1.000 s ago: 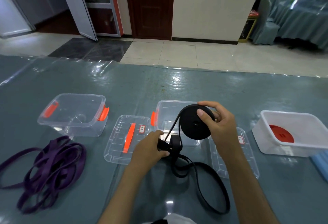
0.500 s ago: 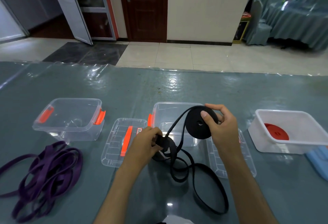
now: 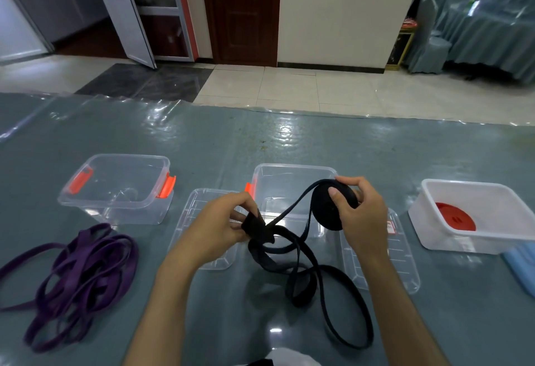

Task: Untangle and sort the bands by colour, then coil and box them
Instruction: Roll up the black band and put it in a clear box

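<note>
at frame centre, your right hand (image 3: 359,215) grips the half-wound black band coil (image 3: 330,209).
left hand (image 3: 220,226) pinches its loose tail; purple webbing band tangle (image 3: 75,276) lower left remains uncoiled.

Two bare forearms rise from the bottom edge of the frame, with no sleeves, watch or rings showing on the left hand (image 3: 220,228) or the right hand (image 3: 360,216); at bottom centre sits a scrap of white garment (image 3: 292,358) with a dark patch
</note>
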The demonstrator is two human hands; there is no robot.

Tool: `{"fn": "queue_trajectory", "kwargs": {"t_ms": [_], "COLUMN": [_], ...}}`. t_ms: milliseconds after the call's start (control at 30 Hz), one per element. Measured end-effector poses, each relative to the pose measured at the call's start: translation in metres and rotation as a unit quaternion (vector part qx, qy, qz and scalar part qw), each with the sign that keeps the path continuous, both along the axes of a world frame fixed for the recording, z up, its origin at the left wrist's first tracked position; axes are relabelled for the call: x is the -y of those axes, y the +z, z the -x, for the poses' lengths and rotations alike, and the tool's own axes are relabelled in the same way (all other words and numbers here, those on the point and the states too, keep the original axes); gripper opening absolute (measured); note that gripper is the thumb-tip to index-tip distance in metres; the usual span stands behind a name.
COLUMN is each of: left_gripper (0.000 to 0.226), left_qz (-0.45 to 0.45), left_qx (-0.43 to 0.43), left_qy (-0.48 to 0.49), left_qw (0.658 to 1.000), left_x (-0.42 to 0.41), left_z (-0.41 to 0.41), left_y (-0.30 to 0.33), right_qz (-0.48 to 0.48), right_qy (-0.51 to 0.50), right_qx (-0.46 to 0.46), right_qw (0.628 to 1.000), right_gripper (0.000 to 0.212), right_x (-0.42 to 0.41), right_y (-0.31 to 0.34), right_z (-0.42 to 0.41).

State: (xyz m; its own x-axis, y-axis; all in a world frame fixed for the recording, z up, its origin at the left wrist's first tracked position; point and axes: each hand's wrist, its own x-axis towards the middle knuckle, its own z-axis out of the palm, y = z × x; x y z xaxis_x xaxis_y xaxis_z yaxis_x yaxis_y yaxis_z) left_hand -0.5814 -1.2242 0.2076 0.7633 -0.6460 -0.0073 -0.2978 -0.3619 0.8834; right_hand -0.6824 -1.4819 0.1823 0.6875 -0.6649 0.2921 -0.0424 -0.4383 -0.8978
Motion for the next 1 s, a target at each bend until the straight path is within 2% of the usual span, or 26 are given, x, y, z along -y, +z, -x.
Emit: {"fn": "queue_trajectory", "kwargs": {"t_ms": [100, 233, 367, 500, 733, 800, 867, 900, 933, 1000], "left_gripper": [0.045, 0.052, 0.046, 0.044, 0.037, 0.056, 0.073, 0.069, 0.057, 0.036], "left_qz": [-0.004, -0.099, -0.206, -0.200, -0.163, -0.191, -0.237, -0.215, -0.152, 0.021], "left_qx": [-0.004, 0.091, 0.175, 0.153, 0.087, 0.012, -0.008, 0.008, 0.014, -0.005], "left_qy": [-0.004, -0.007, 0.058, 0.094, 0.012, -0.036, -0.075, -0.060, -0.020, 0.060], "left_qw": [1.000, 0.991, 0.961, 0.963, 0.983, 0.981, 0.969, 0.975, 0.988, 0.998], "left_x": [-0.005, -0.010, -0.012, -0.016, 0.002, 0.010, 0.017, 0.021, 0.027, 0.038], "left_z": [-0.004, -0.011, -0.013, -0.018, -0.014, -0.008, -0.006, -0.005, -0.004, -0.001], "left_y": [0.000, -0.002, -0.008, -0.018, -0.032, -0.038, -0.040, -0.037, -0.032, -0.020], "right_qz": [0.004, -0.004, -0.017, -0.019, -0.024, -0.033, -0.041, -0.041, -0.038, -0.040], "right_qy": [-0.035, -0.063, -0.098, -0.102, -0.007, 0.023, 0.053, 0.070, 0.089, 0.127], "right_qx": [0.023, 0.054, 0.091, 0.120, 0.137, 0.149, 0.155, 0.154, 0.148, 0.134], "right_qw": [0.999, 0.997, 0.991, 0.987, 0.990, 0.988, 0.986, 0.985, 0.984, 0.982], "right_gripper": [0.014, 0.016, 0.016, 0.017, 0.023, 0.028, 0.030, 0.030, 0.030, 0.029], "right_x": [-0.002, -0.004, -0.001, 0.005, -0.001, -0.005, -0.008, -0.009, -0.009, -0.008], "right_y": [0.002, 0.006, 0.010, 0.016, 0.023, 0.026, 0.028, 0.030, 0.031, 0.033], "right_z": [-0.001, 0.000, -0.001, 0.002, 0.003, 0.003, 0.003, 0.003, 0.004, 0.004]}}
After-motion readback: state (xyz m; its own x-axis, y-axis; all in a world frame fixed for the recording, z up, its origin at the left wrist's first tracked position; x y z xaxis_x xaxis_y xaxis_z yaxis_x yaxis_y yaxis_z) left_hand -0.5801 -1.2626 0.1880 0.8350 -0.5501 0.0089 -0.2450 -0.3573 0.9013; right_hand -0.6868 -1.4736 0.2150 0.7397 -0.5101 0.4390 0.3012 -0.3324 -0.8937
